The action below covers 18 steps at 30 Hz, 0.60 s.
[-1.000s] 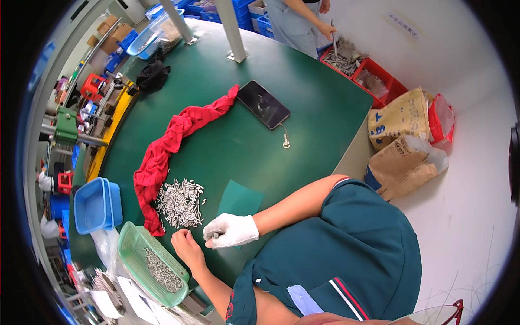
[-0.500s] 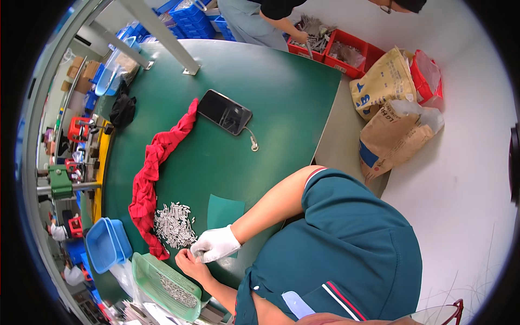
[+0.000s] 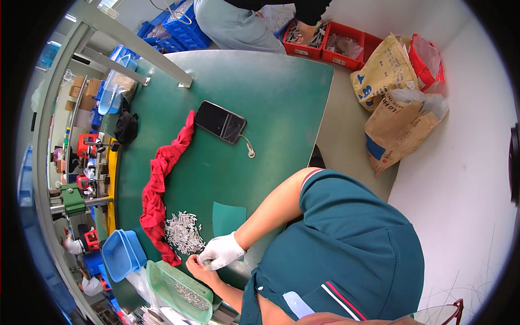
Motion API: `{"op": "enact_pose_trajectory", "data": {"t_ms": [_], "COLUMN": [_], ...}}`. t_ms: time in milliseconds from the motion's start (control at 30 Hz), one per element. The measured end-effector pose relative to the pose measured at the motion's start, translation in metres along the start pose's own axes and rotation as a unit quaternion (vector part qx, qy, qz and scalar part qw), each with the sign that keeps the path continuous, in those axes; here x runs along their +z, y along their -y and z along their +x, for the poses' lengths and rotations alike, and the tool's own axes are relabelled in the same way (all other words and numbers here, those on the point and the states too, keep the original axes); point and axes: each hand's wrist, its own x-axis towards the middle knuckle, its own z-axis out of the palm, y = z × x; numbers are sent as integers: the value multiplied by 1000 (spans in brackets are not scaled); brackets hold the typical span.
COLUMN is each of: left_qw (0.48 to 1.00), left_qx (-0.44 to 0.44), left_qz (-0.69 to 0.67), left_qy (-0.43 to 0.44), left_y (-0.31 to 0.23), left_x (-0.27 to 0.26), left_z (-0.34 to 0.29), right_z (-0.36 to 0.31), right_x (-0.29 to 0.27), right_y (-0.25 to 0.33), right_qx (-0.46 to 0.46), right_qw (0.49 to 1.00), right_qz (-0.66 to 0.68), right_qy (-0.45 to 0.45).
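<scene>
My right hand (image 3: 225,252), in a white glove, meets my bare left hand (image 3: 202,270) at the near edge of a pile of small silvery metal pins (image 3: 184,233). Fingers of both hands are pinched closed against each other. Whatever they hold is too small and covered to make out. Beside my left hand stands a light green plastic basket (image 3: 157,279) with more small metal pieces (image 3: 190,297) in its bottom. A dark green sheet (image 3: 228,218) lies flat under my right forearm. A twisted red cloth (image 3: 154,200) borders the pile on its far side.
On the green table (image 3: 271,108) lie a phone (image 3: 220,122) with a white cable and a black cloth bundle (image 3: 126,125). Blue tubs (image 3: 120,254) stand by the basket. A metal post (image 3: 162,65) rises at the back. Another person's hand (image 3: 307,33) is in a red bin (image 3: 303,50).
My view has shifted slightly, so the table items sit lower and farther right. My hands remain pinched together by the pile. The other person has leaned and reached deeper into the red bin.
</scene>
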Motion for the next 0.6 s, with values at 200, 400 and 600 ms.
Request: {"op": "enact_pose_trajectory", "data": {"t_ms": [200,400,600], "left_qw": [1000,1000,1000], "left_qx": [-5,8,14], "left_qz": [-7,0,4], "left_qy": [-10,-13,-13], "left_y": [-3,3,-2], "left_x": [-1,2,1], "left_z": [-2,-2,-2], "right_z": [1,2,1], "right_x": [4,6,5], "right_y": [-3,-10,-10], "right_qx": [-7,-13,-13], "right_qw": [1000,1000,1000], "right_qz": [-8,-26,-21], "right_qy": [-7,1,-6]}}
